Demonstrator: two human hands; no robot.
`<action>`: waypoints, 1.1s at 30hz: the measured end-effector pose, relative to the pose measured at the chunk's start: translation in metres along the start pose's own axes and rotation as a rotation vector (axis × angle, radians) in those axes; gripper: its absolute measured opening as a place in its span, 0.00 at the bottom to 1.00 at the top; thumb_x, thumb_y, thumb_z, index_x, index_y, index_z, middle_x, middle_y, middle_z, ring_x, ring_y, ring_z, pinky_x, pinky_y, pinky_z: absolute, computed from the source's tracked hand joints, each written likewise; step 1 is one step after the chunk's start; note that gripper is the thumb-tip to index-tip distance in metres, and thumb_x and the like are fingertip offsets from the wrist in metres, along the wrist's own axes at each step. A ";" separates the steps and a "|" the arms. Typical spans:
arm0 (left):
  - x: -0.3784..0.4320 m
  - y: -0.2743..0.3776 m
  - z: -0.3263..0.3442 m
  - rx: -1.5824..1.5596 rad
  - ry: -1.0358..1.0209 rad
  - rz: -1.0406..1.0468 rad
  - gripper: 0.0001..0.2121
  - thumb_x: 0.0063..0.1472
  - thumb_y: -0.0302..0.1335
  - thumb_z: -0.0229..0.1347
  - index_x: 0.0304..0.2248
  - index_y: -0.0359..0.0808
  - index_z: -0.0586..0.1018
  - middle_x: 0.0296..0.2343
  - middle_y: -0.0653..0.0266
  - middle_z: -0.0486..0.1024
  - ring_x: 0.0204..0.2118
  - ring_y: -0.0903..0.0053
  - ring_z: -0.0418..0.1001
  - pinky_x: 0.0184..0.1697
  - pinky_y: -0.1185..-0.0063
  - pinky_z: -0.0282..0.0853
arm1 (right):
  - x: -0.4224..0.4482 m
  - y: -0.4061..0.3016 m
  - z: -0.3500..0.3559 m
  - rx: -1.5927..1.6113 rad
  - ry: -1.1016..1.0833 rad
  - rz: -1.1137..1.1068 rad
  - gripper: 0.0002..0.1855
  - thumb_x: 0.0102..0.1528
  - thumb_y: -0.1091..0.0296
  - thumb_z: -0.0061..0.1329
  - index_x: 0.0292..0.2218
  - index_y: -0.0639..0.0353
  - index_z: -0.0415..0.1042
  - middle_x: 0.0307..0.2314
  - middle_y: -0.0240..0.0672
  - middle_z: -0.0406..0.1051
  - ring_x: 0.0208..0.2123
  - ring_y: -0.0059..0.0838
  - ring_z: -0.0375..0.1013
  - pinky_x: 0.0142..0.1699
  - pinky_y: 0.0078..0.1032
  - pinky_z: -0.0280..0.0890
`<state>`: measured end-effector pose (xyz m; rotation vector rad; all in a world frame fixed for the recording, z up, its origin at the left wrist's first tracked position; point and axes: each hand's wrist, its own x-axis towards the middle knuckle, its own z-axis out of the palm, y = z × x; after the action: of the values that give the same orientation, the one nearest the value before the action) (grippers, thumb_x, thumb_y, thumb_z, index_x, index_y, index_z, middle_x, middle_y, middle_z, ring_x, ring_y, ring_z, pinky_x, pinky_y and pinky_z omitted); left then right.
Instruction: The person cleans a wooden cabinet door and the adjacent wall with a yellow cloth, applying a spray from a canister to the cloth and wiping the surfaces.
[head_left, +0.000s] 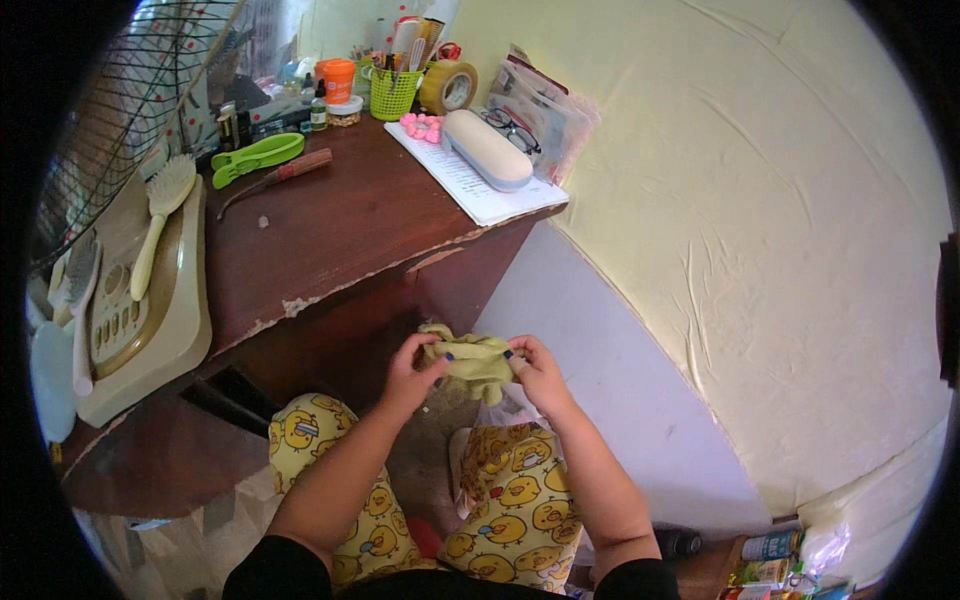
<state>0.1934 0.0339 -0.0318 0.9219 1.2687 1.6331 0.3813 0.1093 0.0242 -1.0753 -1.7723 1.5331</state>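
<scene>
Between my two hands a crumpled yellow-green cloth (472, 361) is held up above my knees, just off the front edge of the wooden table. My left hand (411, 375) pinches its left side between thumb and fingers. The right side is gripped by my right hand (537, 371), thumb in front. Part of the cloth hangs down between the hands. Its exact kind cannot be told from the folds.
The dark wooden table (315, 240) has a chipped front edge. On it lie a green clip (259, 157), a wooden-handled tool (289, 171), a glasses case (487, 150) on papers, and a fan base (184, 300) with a hairbrush (161, 210). A wall stands at right.
</scene>
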 end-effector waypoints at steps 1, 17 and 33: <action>-0.003 0.001 -0.003 0.303 -0.036 0.178 0.16 0.49 0.27 0.57 0.39 0.35 0.70 0.34 0.62 0.70 0.38 0.75 0.68 0.43 0.78 0.62 | -0.001 -0.001 0.001 0.148 0.069 0.098 0.08 0.55 0.75 0.39 0.38 0.61 0.62 0.28 0.28 0.65 0.29 0.17 0.63 0.35 0.15 0.60; 0.001 -0.002 -0.024 0.487 0.184 0.108 0.13 0.47 0.32 0.60 0.22 0.29 0.72 0.17 0.59 0.69 0.20 0.77 0.66 0.26 0.79 0.62 | -0.009 0.032 0.010 -0.461 -0.259 -0.399 0.15 0.49 0.66 0.50 0.38 0.63 0.68 0.32 0.37 0.68 0.32 0.28 0.66 0.39 0.25 0.61; -0.004 -0.015 -0.008 0.665 -0.010 0.128 0.26 0.48 0.32 0.60 0.47 0.37 0.66 0.41 0.61 0.68 0.44 0.72 0.65 0.48 0.77 0.60 | -0.011 0.031 0.003 0.006 -0.321 -0.136 0.10 0.55 0.69 0.41 0.36 0.65 0.69 0.41 0.39 0.62 0.44 0.31 0.60 0.48 0.25 0.55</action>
<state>0.1904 0.0295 -0.0481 1.4246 1.8214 1.2997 0.3916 0.0994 -0.0059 -0.7174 -2.0044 1.6973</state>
